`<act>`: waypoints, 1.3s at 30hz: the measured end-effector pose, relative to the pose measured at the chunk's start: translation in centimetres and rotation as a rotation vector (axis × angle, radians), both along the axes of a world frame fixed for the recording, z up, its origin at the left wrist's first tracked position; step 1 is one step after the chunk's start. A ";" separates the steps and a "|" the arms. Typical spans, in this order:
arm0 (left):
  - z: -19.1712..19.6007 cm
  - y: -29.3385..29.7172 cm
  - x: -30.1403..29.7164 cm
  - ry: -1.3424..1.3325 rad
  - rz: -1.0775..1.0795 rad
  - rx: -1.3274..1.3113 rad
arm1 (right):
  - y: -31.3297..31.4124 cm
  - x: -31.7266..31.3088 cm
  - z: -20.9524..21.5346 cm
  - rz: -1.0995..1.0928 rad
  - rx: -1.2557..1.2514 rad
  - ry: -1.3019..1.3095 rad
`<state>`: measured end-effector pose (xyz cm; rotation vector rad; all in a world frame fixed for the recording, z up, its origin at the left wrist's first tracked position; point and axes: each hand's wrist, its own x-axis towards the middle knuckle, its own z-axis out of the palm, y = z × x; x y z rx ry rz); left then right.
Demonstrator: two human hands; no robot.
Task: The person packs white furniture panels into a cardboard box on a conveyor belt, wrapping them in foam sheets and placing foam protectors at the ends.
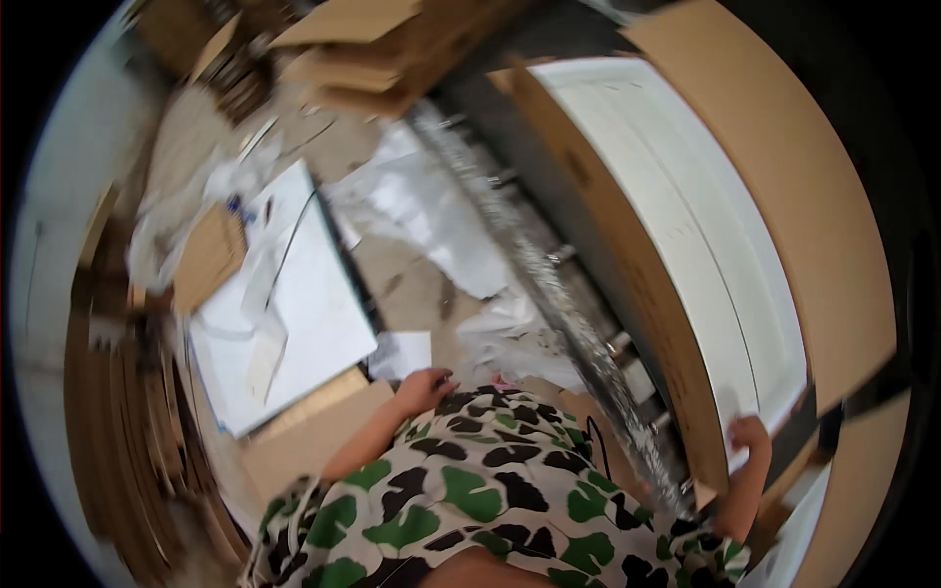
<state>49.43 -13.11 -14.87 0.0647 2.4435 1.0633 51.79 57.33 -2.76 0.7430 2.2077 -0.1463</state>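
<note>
My right hand (749, 438) is at the near end of a long white panel (676, 225), its fingers curled in close. Whether they grip the panel's edge or only press on it is blurred. The panel lies in an open long cardboard carton (627, 265), with white padding (760, 255) along its far side. In front of my patterned clothing is my left hand (426, 389), its fingers loosely bent and apart, holding nothing that I can see. Just beyond it lies a small white sheet (404, 353).
The carton lies on a dark roller conveyor with a metal rail (534, 269). Crumpled plastic wrap (431, 211) covers part of the floor. To the left are a white board (294, 314), a brown cardboard piece (211, 257) and stacked flat cardboard (123, 441). More cartons (382, 59) stand farther off.
</note>
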 end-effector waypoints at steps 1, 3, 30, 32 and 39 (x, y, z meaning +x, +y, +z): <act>-1.0 -1.1 0.3 0.017 0.009 -0.030 | 2.4 -0.6 -0.6 0.256 0.147 0.180; -1.7 -3.8 -0.1 -0.112 0.048 -0.150 | -4.0 -3.8 3.7 0.207 0.050 0.825; -14.2 -19.0 11.6 -0.444 1.176 0.015 | -69.5 -26.4 -16.8 1.084 -0.799 0.656; -14.5 -18.8 9.2 -0.410 1.261 0.041 | -71.7 -29.9 -18.8 1.106 -0.796 0.647; -15.6 -14.0 0.3 -0.178 1.276 -0.142 | -82.0 -47.1 -36.5 1.226 -0.501 0.650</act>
